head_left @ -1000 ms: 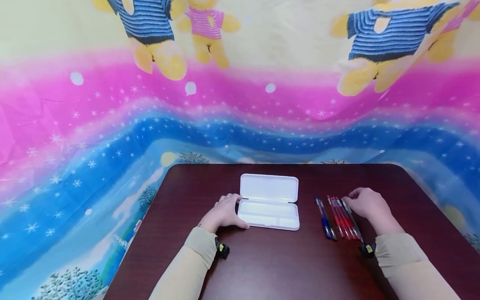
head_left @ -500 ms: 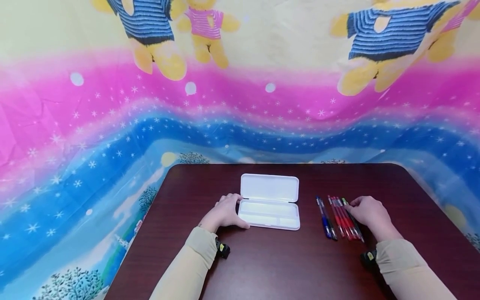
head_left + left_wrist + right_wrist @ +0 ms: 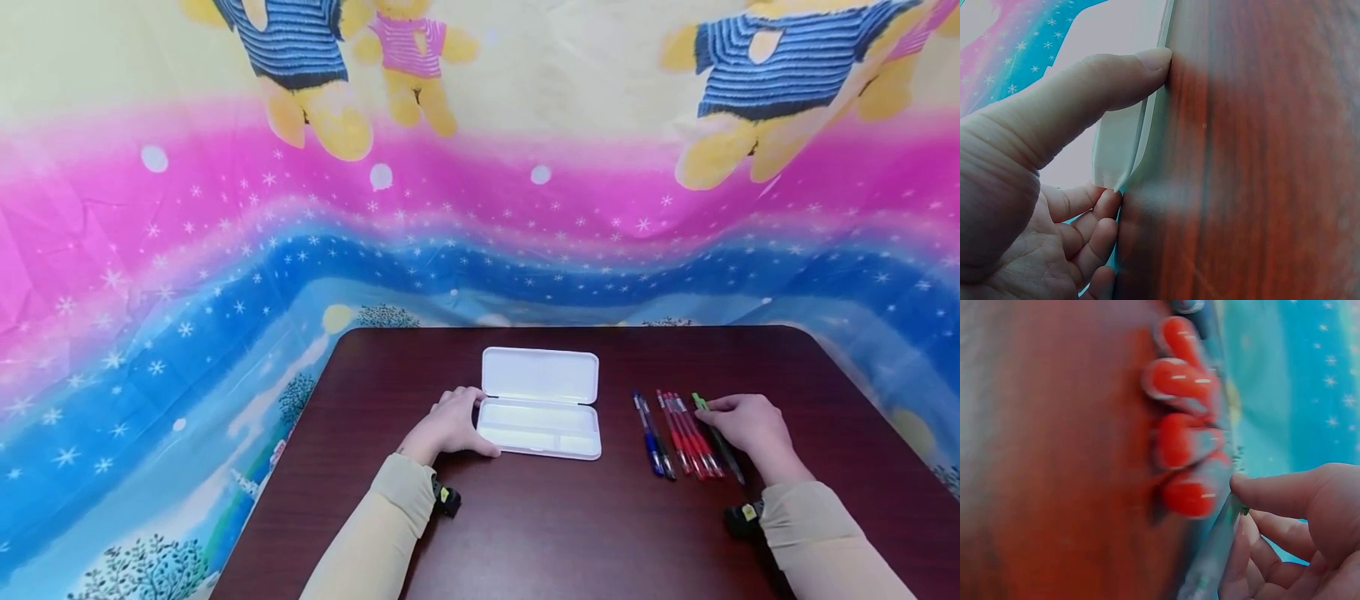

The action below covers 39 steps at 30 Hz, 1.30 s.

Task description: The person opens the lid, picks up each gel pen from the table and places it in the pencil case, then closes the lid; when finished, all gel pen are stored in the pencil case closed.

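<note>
On the table [image 3: 570, 533], the white case [image 3: 540, 377] lies opened; the left hand [image 3: 447, 423] grips its left end, best kept light. The right hand [image 3: 752, 427] pinches the green-topped pen [image 3: 730, 457] near its far end: a firm pinch, angled away, should avoid rolling the red pens [image 3: 688, 435] beside it

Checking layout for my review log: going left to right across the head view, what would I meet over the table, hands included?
Left hand, open white case, blue pen, red pens, green-topped pen, right hand.
</note>
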Motion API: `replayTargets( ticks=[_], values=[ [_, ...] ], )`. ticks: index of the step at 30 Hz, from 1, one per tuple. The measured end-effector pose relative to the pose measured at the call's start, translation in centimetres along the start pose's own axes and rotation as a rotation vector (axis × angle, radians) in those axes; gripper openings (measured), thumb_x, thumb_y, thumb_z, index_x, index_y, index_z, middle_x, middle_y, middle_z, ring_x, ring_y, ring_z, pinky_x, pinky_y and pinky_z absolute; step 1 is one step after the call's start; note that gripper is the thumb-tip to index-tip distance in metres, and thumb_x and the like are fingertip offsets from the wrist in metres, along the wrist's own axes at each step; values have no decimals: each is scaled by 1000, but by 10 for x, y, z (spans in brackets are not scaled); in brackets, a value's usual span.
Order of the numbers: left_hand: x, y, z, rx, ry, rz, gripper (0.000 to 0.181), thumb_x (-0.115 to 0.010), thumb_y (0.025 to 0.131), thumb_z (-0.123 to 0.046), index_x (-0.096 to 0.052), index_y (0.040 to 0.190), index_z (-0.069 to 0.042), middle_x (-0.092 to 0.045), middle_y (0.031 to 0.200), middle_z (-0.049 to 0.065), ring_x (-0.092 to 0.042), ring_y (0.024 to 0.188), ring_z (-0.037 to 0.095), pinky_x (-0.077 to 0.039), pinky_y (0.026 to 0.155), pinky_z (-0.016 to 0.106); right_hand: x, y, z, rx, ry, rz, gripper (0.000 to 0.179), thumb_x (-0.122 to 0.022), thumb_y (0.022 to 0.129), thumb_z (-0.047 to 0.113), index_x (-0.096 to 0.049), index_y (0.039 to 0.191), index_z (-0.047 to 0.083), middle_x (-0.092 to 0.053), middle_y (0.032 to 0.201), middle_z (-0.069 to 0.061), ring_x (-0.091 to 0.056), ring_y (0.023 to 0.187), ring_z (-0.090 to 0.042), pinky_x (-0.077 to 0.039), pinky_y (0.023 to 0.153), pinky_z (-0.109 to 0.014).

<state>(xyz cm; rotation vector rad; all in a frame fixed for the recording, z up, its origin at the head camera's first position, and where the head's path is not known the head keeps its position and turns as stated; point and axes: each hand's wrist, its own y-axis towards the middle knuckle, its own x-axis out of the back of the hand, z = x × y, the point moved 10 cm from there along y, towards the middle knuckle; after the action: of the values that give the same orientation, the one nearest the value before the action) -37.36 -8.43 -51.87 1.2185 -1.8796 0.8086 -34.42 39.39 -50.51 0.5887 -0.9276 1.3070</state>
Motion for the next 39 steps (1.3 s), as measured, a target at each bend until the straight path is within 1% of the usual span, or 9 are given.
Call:
replayTargets(
  ticks=[4, 7, 9, 14, 19, 22, 27, 33, 39],
  values=[
    [-2, 1, 0, 3, 5, 4, 102, -101, 68, -51, -58, 151, -11, -63, 147, 11, -52, 137, 35, -44, 118, 55, 16, -9, 24, 75, -3, -78, 53, -72, 105, 38, -73, 134, -7, -67, 134, -40, -64, 111, -52, -60, 82, -58],
    [-3, 3, 2, 9, 16, 5, 101, -101, 67, -52, -58, 150, -12, -64, 144, 10, -53, 136, 34, -46, 117, 55, 21, -20, 72, 209, -22, -122, 46, -76, 104, 36, -78, 129, -2, -77, 117, -32, -69, 87, -40, -57, 69, -48],
    [-3, 4, 3, 11, 20, 8, 101, -101, 68, -52, -58, 150, -13, -64, 143, 9, -53, 136, 33, -46, 117, 54, 16, -29, 111, 311, -35, -130, 39, -79, 102, 34, -81, 126, 3, -80, 112, -25, -67, 80, -30, -53, 67, -41],
    [-2, 3, 4, 8, 7, 9, 101, -101, 69, -52, -57, 151, -12, -63, 146, 10, -52, 137, 34, -44, 119, 55, -27, -48, 201, 538, -66, -121, 19, -85, 96, 22, -88, 113, 13, -82, 106, -12, -70, 87, -24, -57, 78, -44],
    [2, 1, 6, 28, 7, 1, 102, -102, 67, -52, -57, 150, -12, -63, 146, 11, -52, 138, 34, -45, 119, 56, -87, -51, 258, 627, -59, 9, 15, -86, 95, 18, -89, 110, 18, -79, 97, 0, -69, 83, -15, -56, 76, -36],
    [0, 2, 4, 29, 10, 9, 102, -102, 68, -53, -57, 150, -12, -63, 146, 11, -53, 137, 35, -46, 119, 57, -115, -49, 271, 628, -51, 68, 15, -86, 96, 19, -89, 110, 19, -78, 97, 1, -69, 85, -12, -56, 78, -34],
    [-3, 3, 0, 4, 19, 5, 101, -101, 68, -54, -58, 149, -12, -64, 142, 12, -54, 134, 35, -47, 116, 57, -142, -41, 276, 608, -29, 90, 14, -87, 95, 18, -89, 109, 19, -80, 99, 0, -71, 88, -14, -56, 83, -35],
    [-3, 2, 0, 10, 15, 3, 99, -102, 68, -53, -59, 147, -11, -64, 141, 12, -54, 133, 35, -47, 115, 57, -157, -37, 274, 615, 11, 98, 14, -88, 93, 16, -89, 107, 16, -79, 95, -1, -68, 82, -10, -56, 77, -30],
    [-2, 2, 2, 9, 9, 1, 100, -102, 68, -52, -59, 148, -11, -64, 143, 12, -54, 135, 35, -47, 116, 57, -163, -33, 272, 606, -8, 69, 16, -90, 91, 17, -90, 107, 17, -81, 91, 2, -70, 82, -9, -57, 79, -31]
  ],
)
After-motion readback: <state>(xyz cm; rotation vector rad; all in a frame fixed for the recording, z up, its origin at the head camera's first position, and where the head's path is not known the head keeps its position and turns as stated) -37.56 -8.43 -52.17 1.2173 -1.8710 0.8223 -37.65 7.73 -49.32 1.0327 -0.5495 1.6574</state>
